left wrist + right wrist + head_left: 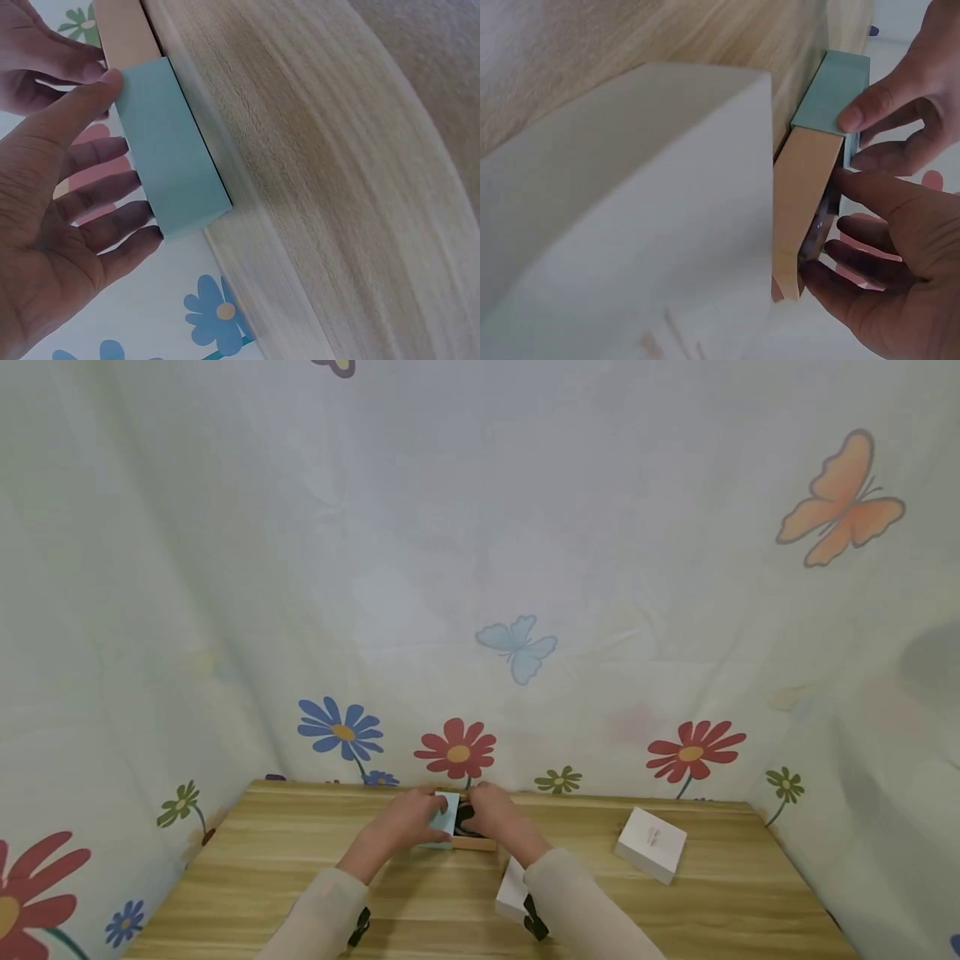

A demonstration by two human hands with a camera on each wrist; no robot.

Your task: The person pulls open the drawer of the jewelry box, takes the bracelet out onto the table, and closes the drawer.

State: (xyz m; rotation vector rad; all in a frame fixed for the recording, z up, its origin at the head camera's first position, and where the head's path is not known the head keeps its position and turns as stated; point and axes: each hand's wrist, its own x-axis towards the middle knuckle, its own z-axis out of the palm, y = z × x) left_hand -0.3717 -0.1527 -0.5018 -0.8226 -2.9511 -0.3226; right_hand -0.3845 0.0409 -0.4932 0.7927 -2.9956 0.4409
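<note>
The teal sleeve [450, 828] lies at the far side of the wooden table [315, 835], between the thumb and fingers of the left hand [408, 817], which pinch it from near and far. An orange tray [475, 843] juts from the sleeve's right end, partly uncovered, with a dark item [466, 819] inside. The bent, parted fingers of the right hand [497, 817] reach over the tray's open top; whether they pinch tray or item, I cannot tell. One white box [512, 892] stands nearer, beside the right forearm; another [651, 843] lies farther right.
</note>
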